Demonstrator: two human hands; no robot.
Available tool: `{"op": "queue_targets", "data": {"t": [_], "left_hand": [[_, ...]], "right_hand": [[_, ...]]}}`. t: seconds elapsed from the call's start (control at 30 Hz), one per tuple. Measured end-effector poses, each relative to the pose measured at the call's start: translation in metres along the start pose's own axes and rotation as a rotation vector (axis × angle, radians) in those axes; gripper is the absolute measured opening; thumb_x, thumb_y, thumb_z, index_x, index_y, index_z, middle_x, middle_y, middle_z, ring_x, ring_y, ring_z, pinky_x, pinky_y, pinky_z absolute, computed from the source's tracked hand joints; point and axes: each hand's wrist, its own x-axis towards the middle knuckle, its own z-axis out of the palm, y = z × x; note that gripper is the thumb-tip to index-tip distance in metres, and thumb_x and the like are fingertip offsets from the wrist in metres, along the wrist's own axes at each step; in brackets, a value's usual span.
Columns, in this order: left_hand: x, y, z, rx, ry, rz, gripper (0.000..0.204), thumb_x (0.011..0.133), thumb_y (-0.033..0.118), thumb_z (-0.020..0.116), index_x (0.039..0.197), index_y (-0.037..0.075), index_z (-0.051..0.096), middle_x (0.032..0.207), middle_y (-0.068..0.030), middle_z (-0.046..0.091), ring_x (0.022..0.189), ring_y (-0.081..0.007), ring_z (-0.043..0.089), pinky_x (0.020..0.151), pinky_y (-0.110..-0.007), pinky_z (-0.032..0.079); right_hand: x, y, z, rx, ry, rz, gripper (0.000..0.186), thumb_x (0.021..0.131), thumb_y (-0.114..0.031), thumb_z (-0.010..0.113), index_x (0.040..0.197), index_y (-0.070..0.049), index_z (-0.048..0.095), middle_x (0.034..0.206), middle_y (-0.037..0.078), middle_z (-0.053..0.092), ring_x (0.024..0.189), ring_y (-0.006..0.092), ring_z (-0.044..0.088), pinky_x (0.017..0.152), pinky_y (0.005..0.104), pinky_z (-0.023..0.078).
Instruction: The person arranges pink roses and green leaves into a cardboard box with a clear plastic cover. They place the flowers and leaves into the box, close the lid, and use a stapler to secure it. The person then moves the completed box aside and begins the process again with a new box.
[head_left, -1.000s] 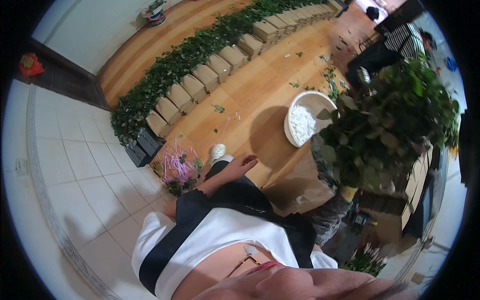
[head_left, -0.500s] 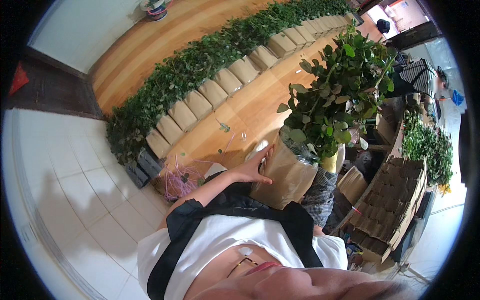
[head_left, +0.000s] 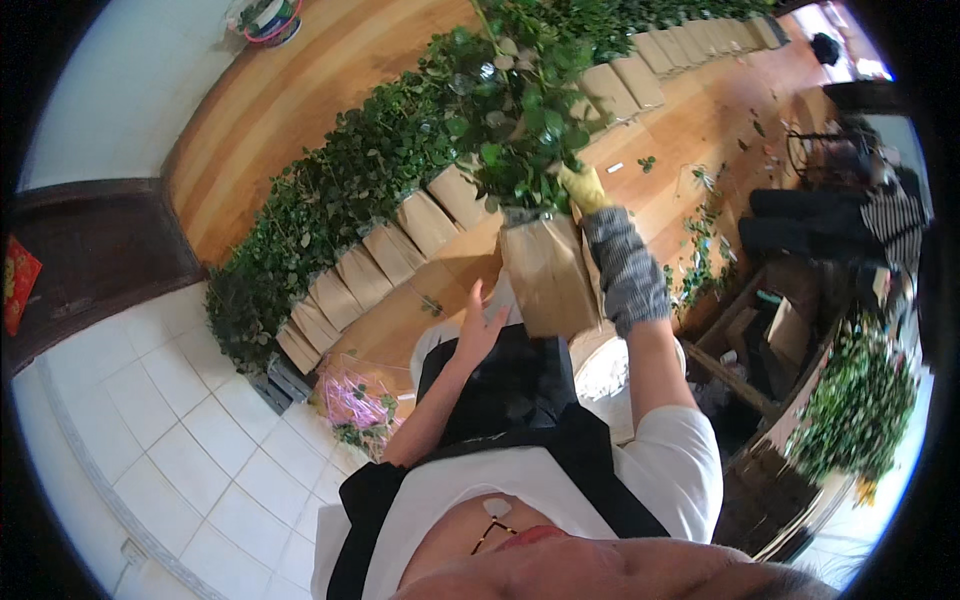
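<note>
Right hand (head_left: 585, 190): gloved in yellow, my fingers clamped on the leafy bundle (head_left: 548, 280) beside its paper wrap's top edge.
Left hand (head_left: 480, 335): bare, my fingers apart, near the wrap.
Leafy bundle: in front of me, foliage pointing away.
Wrapped row (head_left: 365, 270): on the floor, leftward.
White tub (head_left: 607, 385): partly hidden behind my right arm.

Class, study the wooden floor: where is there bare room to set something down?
Bare: the floor strip between the pale wall, the dark door and the greenery row. Mostly bare: a patch between the far paper wraps and the scattered leaves. Crowded: around the pink strands and the tub near the held bundle.
</note>
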Motion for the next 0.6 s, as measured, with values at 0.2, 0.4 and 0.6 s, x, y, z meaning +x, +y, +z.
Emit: {"op": "queue_targets", "data": {"t": [0.2, 0.4, 0.6], "left_hand": [[-0.018, -0.032, -0.013, 0.65, 0.245, -0.134, 0.059, 0.086, 0.016, 0.067, 0.136, -0.004, 0.044, 0.129, -0.0271, 0.052, 0.12, -0.0441, 0.049, 0.104, -0.049, 0.04], [0.028, -0.075, 0.012, 0.711, 0.299, -0.368, 0.049, 0.09, 0.014, 0.06, 0.133, -0.003, 0.047, 0.129, -0.0275, 0.051, 0.122, -0.0435, 0.047, 0.106, -0.049, 0.038], [0.051, -0.074, 0.015, 0.68, 0.4, -0.409, 0.04, 0.091, 0.011, 0.058, 0.127, -0.003, 0.051, 0.129, -0.0248, 0.052, 0.122, -0.0418, 0.048, 0.106, -0.049, 0.038]], "right_hand": [[0.258, 0.089, -0.001, -0.251, -0.273, 0.109, 0.022, 0.097, -0.02, 0.059, 0.106, -0.003, 0.069, 0.084, 0.005, 0.065, 0.081, 0.0155, 0.059, 0.077, 0.0301, 0.05], [0.387, 0.221, 0.045, -0.402, 0.006, 0.305, 0.067, 0.093, -0.046, 0.061, 0.143, -0.002, 0.047, 0.12, 0.018, 0.067, 0.103, 0.0302, 0.064, 0.088, 0.0395, 0.052], [0.299, 0.257, 0.056, -0.645, 0.185, -0.194, 0.067, 0.087, -0.038, 0.07, 0.138, 0.0, 0.05, 0.115, 0.022, 0.067, 0.106, 0.0375, 0.064, 0.094, 0.044, 0.05]]}}
